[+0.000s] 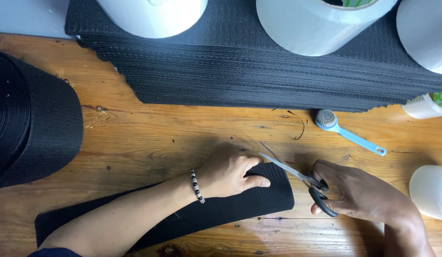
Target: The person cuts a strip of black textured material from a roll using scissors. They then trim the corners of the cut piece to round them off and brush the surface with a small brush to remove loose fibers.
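Black strip (230, 209) under left hand (228, 171), scissors (297, 178) in right-hand (359, 195) grip

Five white tape rolls (320, 24) run from twelve to four o'clock. There is one pair of scissors (297, 176), one blue brush (347, 132), one black strip (221, 209), one big black roll (30, 119), and one stack of black sheets (240, 71).

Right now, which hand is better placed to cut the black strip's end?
Right. The right hand already grips the scissors, blades open at the black strip end; the left hand lies flat pinning it.
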